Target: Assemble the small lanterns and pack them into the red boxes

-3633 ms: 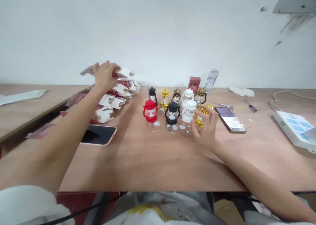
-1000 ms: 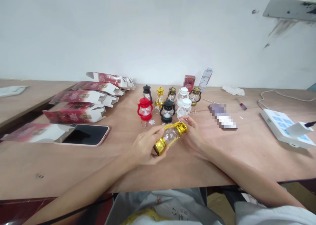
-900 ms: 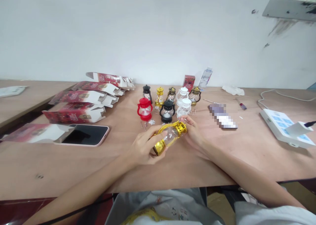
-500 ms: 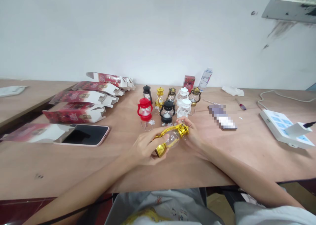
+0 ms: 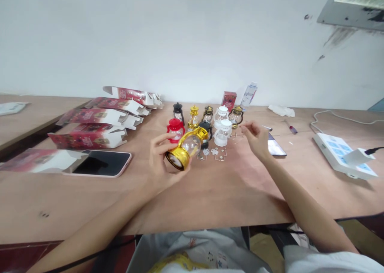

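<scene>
My left hand (image 5: pixel 163 161) is wrapped round a gold toy lantern (image 5: pixel 192 145) with a clear globe. The lantern tilts, its top pointing up and right and its base turned toward me. To the right, my right hand (image 5: pixel 255 137) is raised with thumb and fingertips pinched together; anything between them is too small to make out. Behind the held lantern stand a red lantern (image 5: pixel 176 125), a partly hidden black lantern (image 5: pixel 206 125) and a white lantern (image 5: pixel 223 133). Small bent wires and flat pieces (image 5: pixel 220 152) lie on the table in front of them.
More lanterns (image 5: pixel 209 115) stand in a back row near a small red box (image 5: pixel 229 100) and a bottle (image 5: pixel 249 95). Several opened cartons (image 5: pixel 90 135) and a phone (image 5: pixel 102 163) lie left. Right are another phone (image 5: pixel 275 146), a screwdriver (image 5: pixel 291 127), tissue (image 5: pixel 281 110) and a power strip (image 5: pixel 337 149).
My right hand has let go of the gold lantern's top and moved right and up. My left hand has shifted left and up with the lantern, turning its base toward me.
</scene>
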A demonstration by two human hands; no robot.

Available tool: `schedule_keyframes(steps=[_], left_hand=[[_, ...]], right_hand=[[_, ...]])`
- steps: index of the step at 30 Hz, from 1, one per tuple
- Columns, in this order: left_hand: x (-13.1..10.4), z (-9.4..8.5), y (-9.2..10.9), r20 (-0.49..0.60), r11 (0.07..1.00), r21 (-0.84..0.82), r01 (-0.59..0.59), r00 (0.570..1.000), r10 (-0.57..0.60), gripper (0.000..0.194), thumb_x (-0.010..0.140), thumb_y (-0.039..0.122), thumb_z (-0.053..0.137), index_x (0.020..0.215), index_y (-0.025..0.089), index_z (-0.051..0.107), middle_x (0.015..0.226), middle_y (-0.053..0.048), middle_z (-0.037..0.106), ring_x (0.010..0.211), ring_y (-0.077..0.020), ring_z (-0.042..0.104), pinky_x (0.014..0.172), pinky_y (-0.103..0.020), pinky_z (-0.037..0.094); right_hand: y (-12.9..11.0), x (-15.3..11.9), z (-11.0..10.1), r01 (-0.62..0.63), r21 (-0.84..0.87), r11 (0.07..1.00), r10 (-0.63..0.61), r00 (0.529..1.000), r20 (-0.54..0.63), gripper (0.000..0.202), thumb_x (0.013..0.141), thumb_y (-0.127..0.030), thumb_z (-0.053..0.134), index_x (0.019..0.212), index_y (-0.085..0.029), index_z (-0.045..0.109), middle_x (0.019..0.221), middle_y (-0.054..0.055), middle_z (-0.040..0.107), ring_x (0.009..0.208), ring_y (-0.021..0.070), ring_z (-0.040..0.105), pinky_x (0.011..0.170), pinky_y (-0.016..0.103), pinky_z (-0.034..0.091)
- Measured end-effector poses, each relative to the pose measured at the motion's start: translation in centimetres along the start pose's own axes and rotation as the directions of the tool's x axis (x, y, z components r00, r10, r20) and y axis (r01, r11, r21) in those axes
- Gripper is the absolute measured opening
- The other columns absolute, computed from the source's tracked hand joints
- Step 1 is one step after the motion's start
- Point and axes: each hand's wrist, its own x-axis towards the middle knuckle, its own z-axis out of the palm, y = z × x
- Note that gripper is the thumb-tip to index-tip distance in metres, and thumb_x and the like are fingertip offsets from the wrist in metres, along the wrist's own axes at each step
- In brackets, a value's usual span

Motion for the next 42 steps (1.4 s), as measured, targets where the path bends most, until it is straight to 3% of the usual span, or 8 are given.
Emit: schedule_keyframes(steps=[4,10,16,23,27,36,39,42], left_hand=[[-0.4,-0.1,-0.6,0.003,0.999,0.022,0.046,0.999,-0.046,0.062,0.068,0.024,0.075,0.12,0.023,0.04,0.107,-0.007,0.058,0.095,-0.0213,0.061,0.076,-0.035,0.054],[-0.6,-0.5,-0.5,-0.045,0.978,0.17,0.122,0.992,-0.116,0.062,0.067,0.03,0.077,0.119,0.025,0.044,0.104,-0.005,0.061,0.091,-0.0222,0.058,0.074,-0.037,0.048],[0.8,-0.8,0.0,-0.025,0.985,0.172,-0.022,0.999,0.027,0.052,0.07,0.028,0.075,0.114,0.024,0.048,0.097,-0.005,0.061,0.088,-0.024,0.058,0.076,-0.04,0.044],[0.6,-0.7,0.1,0.095,0.985,0.166,-0.049,0.995,0.034,0.045,0.079,0.028,0.068,0.117,0.023,0.046,0.103,-0.007,0.061,0.094,-0.0215,0.06,0.079,-0.036,0.044],[0.4,-0.6,0.2,0.132,0.975,0.211,-0.076,0.99,0.049,0.04,0.082,0.031,0.064,0.117,0.023,0.048,0.102,-0.008,0.06,0.092,-0.0218,0.06,0.08,-0.037,0.041],[0.1,-0.3,0.0,0.178,0.979,0.199,0.053,0.98,-0.089,0.036,0.081,0.036,0.063,0.111,0.02,0.05,0.103,-0.008,0.065,0.094,-0.0236,0.059,0.081,-0.037,0.036],[0.0,-0.2,0.1,0.239,0.978,0.197,0.071,0.964,-0.118,0.034,0.081,0.034,0.061,0.11,0.02,0.052,0.104,-0.007,0.065,0.094,-0.0236,0.059,0.082,-0.038,0.036],[-0.2,-0.1,0.2,0.288,0.983,0.178,0.036,0.954,-0.087,0.036,0.08,0.029,0.06,0.114,0.018,0.051,0.107,-0.008,0.065,0.096,-0.023,0.059,0.082,-0.037,0.036]], right_hand=[[-0.9,1.7,-3.1,0.109,-0.312,0.944,-0.02,0.961,0.277,0.015,0.076,-0.033,0.059,0.072,-0.02,0.066,0.061,-0.001,0.06,0.055,0.0131,0.047,0.055,0.027,0.035],[-1.2,1.5,-3.8,0.221,-0.474,0.852,0.148,0.767,0.624,0.013,0.074,-0.023,0.058,0.066,-0.023,0.069,0.063,0.001,0.065,0.055,0.0157,0.054,0.053,0.028,0.039],[-0.5,1.6,-3.5,0.245,-0.443,0.862,0.235,0.582,0.779,0.012,0.072,-0.029,0.062,0.077,-0.024,0.072,0.083,0.002,0.073,0.066,0.0174,0.062,0.058,0.027,0.045],[2.5,1.7,-1.3,0.247,-0.628,0.738,0.174,0.83,0.53,0.027,0.085,-0.029,0.054,0.108,-0.022,0.065,0.108,0.007,0.067,0.091,0.0218,0.062,0.076,0.03,0.045],[5.0,1.6,0.2,0.289,-0.635,0.716,0.104,0.856,0.507,0.035,0.086,-0.038,0.055,0.115,-0.021,0.061,0.115,0.011,0.062,0.106,0.0272,0.057,0.084,0.034,0.043],[7.6,2.1,0.8,0.262,-0.624,0.736,0.041,0.903,0.427,0.025,0.087,-0.035,0.054,0.103,-0.021,0.067,0.104,0.009,0.063,0.094,0.0228,0.059,0.082,0.033,0.043],[7.3,2.3,0.8,0.229,-0.623,0.748,-0.016,0.945,0.328,0.026,0.087,-0.03,0.053,0.106,-0.017,0.064,0.108,0.011,0.06,0.094,0.022,0.058,0.084,0.034,0.043],[5.0,1.5,1.2,0.191,-0.549,0.813,-0.19,0.98,0.059,0.021,0.089,-0.027,0.049,0.1,-0.015,0.061,0.094,0.009,0.061,0.077,0.018,0.057,0.078,0.033,0.046]])
